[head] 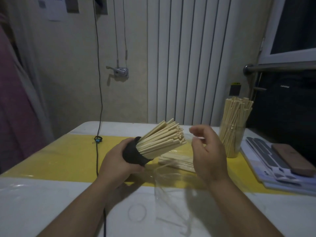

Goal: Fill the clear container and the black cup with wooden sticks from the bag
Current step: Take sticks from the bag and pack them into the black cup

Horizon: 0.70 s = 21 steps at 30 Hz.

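Over table (51, 202): two hands (118, 161) (208, 151), one cup (133, 155)

We find open table (42, 202) at the near left, crossed by a black cable (97, 156) running toward the near edge. Between the left hand (118, 161) and the right hand (207, 151), sticks (162, 139) fanning from the tilted black cup (132, 155) fill the gap. Loose sticks (177, 162) and the clear bag (171, 194) cover the middle. At the right stands the clear container (230, 139); the lane to the stack of sheets (273, 168) seems narrow, though blur hinders us.
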Motion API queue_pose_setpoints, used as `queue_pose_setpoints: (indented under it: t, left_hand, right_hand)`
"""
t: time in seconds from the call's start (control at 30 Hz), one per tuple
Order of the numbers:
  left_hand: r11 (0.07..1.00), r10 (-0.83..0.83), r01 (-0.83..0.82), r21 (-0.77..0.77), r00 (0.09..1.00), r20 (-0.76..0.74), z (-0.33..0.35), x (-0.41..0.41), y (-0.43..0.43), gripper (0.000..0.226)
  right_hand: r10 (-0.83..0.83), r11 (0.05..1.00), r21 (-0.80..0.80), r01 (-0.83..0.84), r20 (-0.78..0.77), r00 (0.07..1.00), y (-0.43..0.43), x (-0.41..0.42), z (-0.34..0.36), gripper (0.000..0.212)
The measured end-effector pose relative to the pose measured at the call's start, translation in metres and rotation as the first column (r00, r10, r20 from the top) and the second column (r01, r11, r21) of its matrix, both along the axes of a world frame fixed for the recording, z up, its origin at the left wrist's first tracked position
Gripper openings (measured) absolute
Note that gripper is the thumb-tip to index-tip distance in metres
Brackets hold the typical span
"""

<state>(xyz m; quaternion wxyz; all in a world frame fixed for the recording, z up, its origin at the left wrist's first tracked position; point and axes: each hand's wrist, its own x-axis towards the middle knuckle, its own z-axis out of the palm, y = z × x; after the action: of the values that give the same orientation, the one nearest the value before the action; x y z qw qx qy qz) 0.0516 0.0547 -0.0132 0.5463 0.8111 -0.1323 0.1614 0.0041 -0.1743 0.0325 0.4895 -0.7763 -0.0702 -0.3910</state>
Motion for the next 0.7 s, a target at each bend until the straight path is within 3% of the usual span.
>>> queue_pose_setpoints:
  t: [0.13, 0.2, 0.3, 0.4, 0.47, 0.53, 0.67, 0.7]
  left_hand:
    - [0.998, 0.014, -0.016, -0.067, 0.999, -0.032, -0.001, 0.003, 0.002, 0.076]
    - [0.997, 0.018, -0.02, -0.078, 0.999, -0.036, -0.002, 0.004, 0.002, 0.076]
    - [0.997, 0.032, -0.034, -0.067, 0.999, -0.037, -0.003, 0.005, 0.004, 0.078]
    - [0.997, 0.046, -0.048, -0.057, 0.998, -0.044, -0.004, 0.007, 0.004, 0.078]
    - [0.998, 0.047, -0.05, -0.05, 0.998, -0.048, -0.005, 0.007, 0.005, 0.078]
    - [0.998, 0.045, -0.047, -0.048, 0.998, -0.046, -0.005, 0.007, 0.006, 0.078]
    - [0.998, 0.04, -0.042, -0.049, 0.998, -0.043, -0.005, 0.006, 0.005, 0.078]
    - [0.998, 0.042, -0.044, -0.05, 0.998, -0.045, -0.005, 0.006, 0.005, 0.078]
  right_hand:
    - [-0.031, 0.999, -0.042, 0.024, -0.174, 0.984, -0.014, 0.002, 0.004, 0.024]
    - [0.037, 0.994, -0.085, -0.07, -0.336, 0.941, -0.017, 0.003, 0.007, 0.028]
    - [0.123, 0.951, -0.152, -0.268, -0.61, 0.783, -0.014, 0.001, 0.004, 0.028]
    - [0.058, 0.858, -0.288, -0.426, -0.769, 0.637, -0.008, 0.003, -0.006, 0.026]
    - [-0.041, 0.757, -0.425, -0.496, -0.788, 0.614, -0.005, 0.01, -0.018, 0.021]
    - [-0.116, 0.641, -0.549, -0.536, -0.76, 0.639, -0.002, 0.021, -0.035, 0.035]
    - [-0.211, 0.676, -0.625, -0.39, -0.671, 0.711, -0.002, 0.036, -0.06, 0.049]
    - [-0.249, 0.647, -0.674, -0.357, -0.629, 0.736, -0.003, 0.038, -0.063, 0.053]
